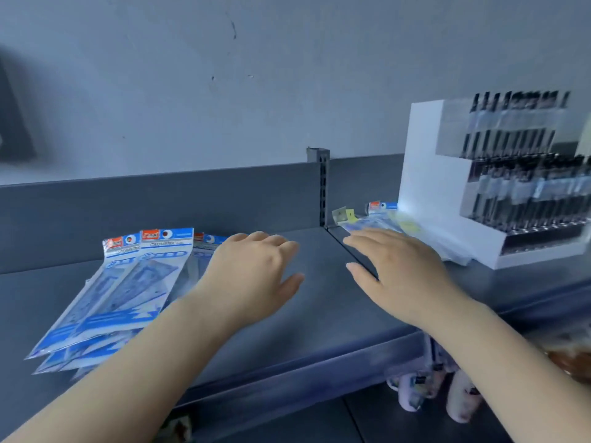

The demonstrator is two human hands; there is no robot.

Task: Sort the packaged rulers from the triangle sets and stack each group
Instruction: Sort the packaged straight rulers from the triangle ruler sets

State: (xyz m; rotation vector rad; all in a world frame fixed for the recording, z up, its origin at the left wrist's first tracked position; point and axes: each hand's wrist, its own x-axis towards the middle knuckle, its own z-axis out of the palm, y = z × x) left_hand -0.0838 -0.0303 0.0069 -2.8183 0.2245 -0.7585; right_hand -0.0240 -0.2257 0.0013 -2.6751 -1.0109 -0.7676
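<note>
Both hands hover palm-down over the grey shelf [319, 308], fingers relaxed, holding nothing: left hand [256, 273] at 9 o'clock, right hand [393, 270] at 3. Geometric-set packets [128, 282] fan out at 8 o'clock; more packets [377, 219] lie at 2, beside a white pen display [428, 193].

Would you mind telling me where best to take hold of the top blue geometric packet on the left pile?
Probably by its header card: the top geometric packet lies flat with its far end fanned clear of the pile. The left hand, open just to its right, could come from that side and pinch there.
</note>
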